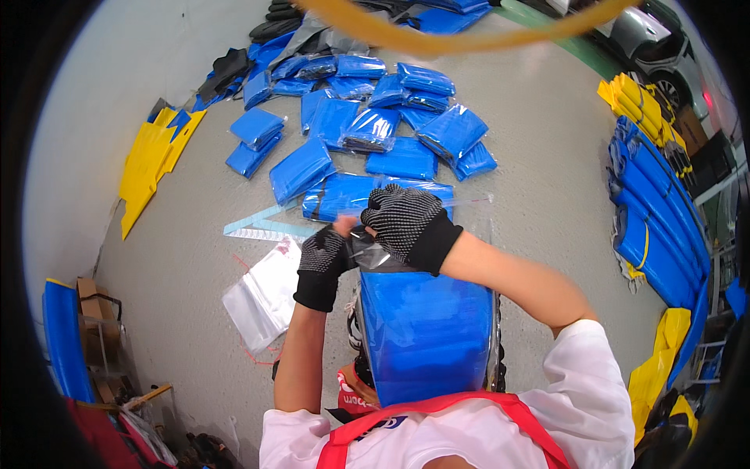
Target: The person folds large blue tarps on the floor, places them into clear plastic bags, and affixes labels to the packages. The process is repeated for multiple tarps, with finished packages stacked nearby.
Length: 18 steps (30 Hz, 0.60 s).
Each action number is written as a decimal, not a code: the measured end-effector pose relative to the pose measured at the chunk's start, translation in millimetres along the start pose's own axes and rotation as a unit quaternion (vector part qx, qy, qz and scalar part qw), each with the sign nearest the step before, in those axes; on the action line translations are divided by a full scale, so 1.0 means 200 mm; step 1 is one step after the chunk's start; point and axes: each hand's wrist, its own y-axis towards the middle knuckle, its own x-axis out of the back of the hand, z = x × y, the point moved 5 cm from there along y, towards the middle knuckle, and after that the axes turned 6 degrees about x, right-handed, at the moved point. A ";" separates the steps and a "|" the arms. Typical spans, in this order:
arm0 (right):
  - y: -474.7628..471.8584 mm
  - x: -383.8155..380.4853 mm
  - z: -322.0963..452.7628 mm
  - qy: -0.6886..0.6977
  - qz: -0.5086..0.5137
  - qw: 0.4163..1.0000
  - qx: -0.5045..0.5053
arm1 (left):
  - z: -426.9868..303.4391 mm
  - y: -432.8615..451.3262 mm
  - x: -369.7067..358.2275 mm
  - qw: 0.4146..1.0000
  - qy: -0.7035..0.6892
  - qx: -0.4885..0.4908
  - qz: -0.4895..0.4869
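A folded blue sheet, seemingly tarpaulin point(428, 334), lies in a clear plastic bag before my body. My left hand point(326, 258) wears a black knit glove with pale grip dots and bare fingertips. It pinches the gathered clear film point(369, 255) at the bag's far end. My right hand point(405, 225), gloved alike, is curled over the same end, its fingers closed on the film close to my left fingertips. A dark strip shows under the film there. The back of the hand hides part of the right grip. Just beyond both hands lie bagged blue bundles point(340, 196).
Many more bagged blue bundles point(337, 120) cover the floor ahead. On the left are a stack of clear bags point(263, 299) and a pale blue folded strip point(258, 223). Yellow sheets point(155, 158) lean by the wall; blue rolls point(656, 205) lie right. A blurred yellow band crosses the top.
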 end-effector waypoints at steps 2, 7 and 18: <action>0.06 -0.06 0.00 -0.021 -0.003 0.999 0.025 | 0.02 -0.01 0.01 0.995 -0.095 -0.014 0.025; 0.13 -0.11 -0.03 -0.059 0.019 0.996 0.066 | -0.01 -0.02 0.03 0.992 0.023 -0.105 -0.064; 0.04 0.26 -1.20 -0.070 -0.230 0.962 -0.128 | -0.02 -0.01 0.00 0.984 -0.164 -0.066 -0.028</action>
